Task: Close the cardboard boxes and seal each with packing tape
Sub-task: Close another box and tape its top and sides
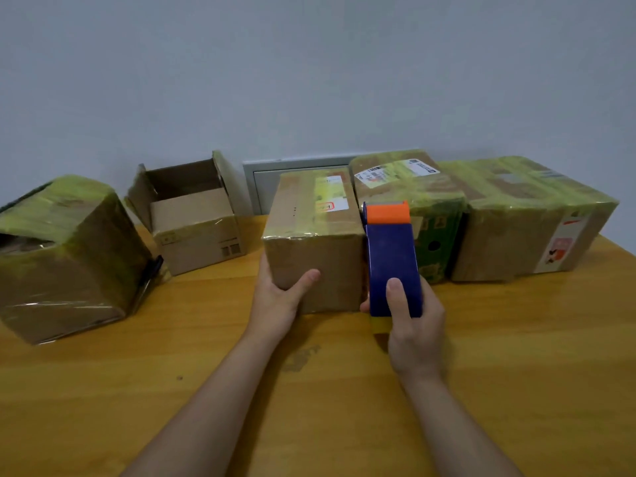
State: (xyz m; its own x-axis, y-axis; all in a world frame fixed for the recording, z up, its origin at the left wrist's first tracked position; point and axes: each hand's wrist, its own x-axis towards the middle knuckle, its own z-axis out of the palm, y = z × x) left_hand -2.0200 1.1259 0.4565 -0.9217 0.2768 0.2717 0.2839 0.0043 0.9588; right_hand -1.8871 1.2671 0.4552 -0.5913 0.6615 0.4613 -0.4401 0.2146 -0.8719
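A closed cardboard box point(313, 235) stands in the middle of the wooden table point(206, 390), yellowish tape running along its top. My left hand point(280, 297) grips its lower left front corner, thumb on the front face. My right hand point(413, 325) holds a blue tape dispenser point(392, 263) with an orange head, upright against the box's right side. An open box point(192, 218) with raised flaps stands at the back left.
A large tape-wrapped box point(65, 256) sits tilted at the far left. Two taped boxes point(409, 197) point(526, 218) line the back right against the grey wall. A grey panel point(261, 180) shows behind the middle box.
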